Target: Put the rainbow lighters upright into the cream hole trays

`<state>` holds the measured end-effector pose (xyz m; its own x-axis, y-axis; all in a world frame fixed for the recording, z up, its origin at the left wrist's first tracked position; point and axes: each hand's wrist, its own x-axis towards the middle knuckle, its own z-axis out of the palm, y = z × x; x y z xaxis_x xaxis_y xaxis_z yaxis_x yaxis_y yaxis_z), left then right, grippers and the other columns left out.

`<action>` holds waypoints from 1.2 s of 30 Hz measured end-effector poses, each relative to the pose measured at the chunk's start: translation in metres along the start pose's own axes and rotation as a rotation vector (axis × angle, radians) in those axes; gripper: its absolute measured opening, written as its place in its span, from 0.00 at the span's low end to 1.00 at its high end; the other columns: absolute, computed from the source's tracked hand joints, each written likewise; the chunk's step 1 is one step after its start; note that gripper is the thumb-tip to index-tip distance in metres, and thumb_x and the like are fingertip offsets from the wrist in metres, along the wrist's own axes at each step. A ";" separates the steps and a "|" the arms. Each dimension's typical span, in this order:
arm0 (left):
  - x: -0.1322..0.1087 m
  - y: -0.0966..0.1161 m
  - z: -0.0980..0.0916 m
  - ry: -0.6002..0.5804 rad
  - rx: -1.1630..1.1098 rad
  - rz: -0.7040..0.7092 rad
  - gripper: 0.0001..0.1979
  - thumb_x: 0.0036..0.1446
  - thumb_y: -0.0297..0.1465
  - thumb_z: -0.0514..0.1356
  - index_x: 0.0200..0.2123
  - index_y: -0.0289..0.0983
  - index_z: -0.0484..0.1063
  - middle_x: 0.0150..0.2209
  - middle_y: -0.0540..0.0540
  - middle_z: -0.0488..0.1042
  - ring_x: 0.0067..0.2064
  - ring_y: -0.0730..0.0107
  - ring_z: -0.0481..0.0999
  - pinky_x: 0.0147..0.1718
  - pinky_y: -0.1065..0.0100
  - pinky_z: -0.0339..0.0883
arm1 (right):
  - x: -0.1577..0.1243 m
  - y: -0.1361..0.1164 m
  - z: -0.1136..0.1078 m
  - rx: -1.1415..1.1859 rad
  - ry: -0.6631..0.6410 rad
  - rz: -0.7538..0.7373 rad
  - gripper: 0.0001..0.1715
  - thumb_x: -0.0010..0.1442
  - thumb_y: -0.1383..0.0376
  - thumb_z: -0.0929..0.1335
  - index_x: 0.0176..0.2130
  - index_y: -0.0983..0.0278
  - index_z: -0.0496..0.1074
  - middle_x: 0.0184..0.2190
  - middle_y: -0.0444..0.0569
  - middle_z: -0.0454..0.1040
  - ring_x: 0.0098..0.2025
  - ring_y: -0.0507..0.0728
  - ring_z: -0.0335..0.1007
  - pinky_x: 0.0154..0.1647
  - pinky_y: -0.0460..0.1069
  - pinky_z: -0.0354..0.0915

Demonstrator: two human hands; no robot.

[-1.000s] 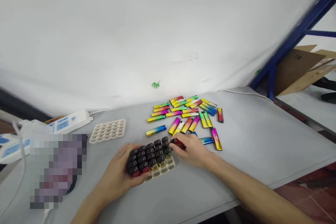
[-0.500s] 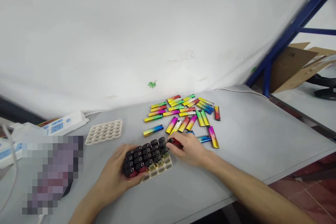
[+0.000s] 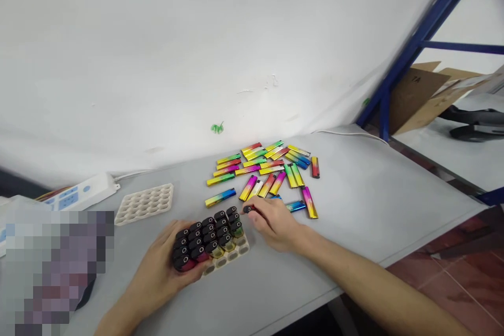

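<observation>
A white tray (image 3: 232,256) with oval holes stands on the table, packed with upright black-topped lighters (image 3: 208,236) in several rows. Along its front edge, some holes hold nothing. My left hand (image 3: 163,262) wraps around the left end of this block, thumb along the front and fingers behind. Just off the tray's right back corner, my right hand (image 3: 273,220) pinches one lighter (image 3: 248,209) between thumb and fingers. Its black top shows; most of its body is hidden by the hand. Behind that hand, shiny gradient-coloured lighters (image 3: 271,168) lie loose on their sides.
A second white holed tray (image 3: 145,203) lies at the left back with nothing in its holes. Beyond it sits a white power strip (image 3: 86,189). A blurred-out object (image 3: 66,273) occupies the left front. Cardboard boxes (image 3: 425,94) stand behind a blue frame (image 3: 409,58) at the right.
The whole view has swung slightly right. In my right hand the lighter has turned, with less of its red body showing. My left hand keeps its place on the block.
</observation>
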<state>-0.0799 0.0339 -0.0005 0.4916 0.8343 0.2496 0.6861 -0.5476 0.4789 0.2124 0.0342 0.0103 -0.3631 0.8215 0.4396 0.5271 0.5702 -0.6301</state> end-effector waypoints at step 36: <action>0.002 0.004 0.005 0.043 0.064 0.004 0.23 0.55 0.44 0.69 0.50 0.44 0.67 0.44 0.50 0.77 0.45 0.60 0.79 0.41 0.64 0.74 | 0.018 -0.003 -0.005 1.110 0.222 0.756 0.33 0.67 0.51 0.58 0.15 0.61 0.56 0.11 0.38 0.47 0.15 0.47 0.36 0.18 0.46 0.36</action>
<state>-0.0732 0.0326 -0.0023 0.4723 0.8331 0.2879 0.7175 -0.5531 0.4234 0.2079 0.0476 0.0233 -0.0782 0.9738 -0.2133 -0.3881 -0.2268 -0.8932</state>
